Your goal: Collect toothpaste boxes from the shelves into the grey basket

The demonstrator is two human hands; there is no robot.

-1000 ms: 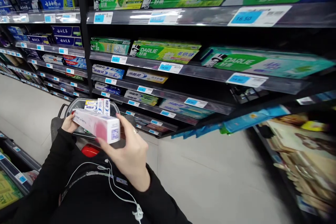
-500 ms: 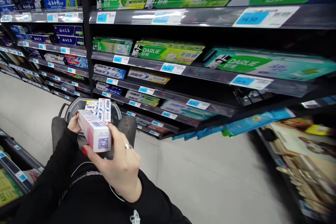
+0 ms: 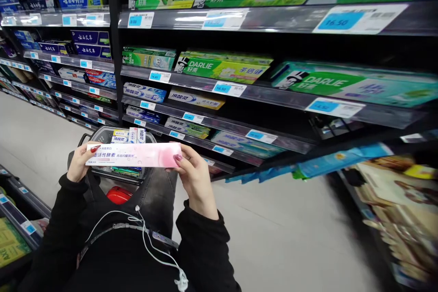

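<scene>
A long pink and white toothpaste box point(image 3: 134, 154) lies level in front of me, its printed side up. My left hand point(image 3: 78, 163) pinches its left end and my right hand point(image 3: 193, 179) grips its right end, both with red nails. Just behind the box a grey shopping basket point(image 3: 101, 135) holds several upright white and blue toothpaste boxes point(image 3: 127, 136).
Black shelves point(image 3: 219, 77) of green Darlie and other toothpaste boxes run along the right and far side, with blue price tags on their edges. A low shelf point(image 3: 17, 210) stands at my left. Pale floor point(image 3: 273, 232) stretches ahead. White earphone wire point(image 3: 150, 246) hangs on my black top.
The box was held end-on, mostly in my right hand; it has turned sideways and now spans between both hands, which have moved apart to its ends.
</scene>
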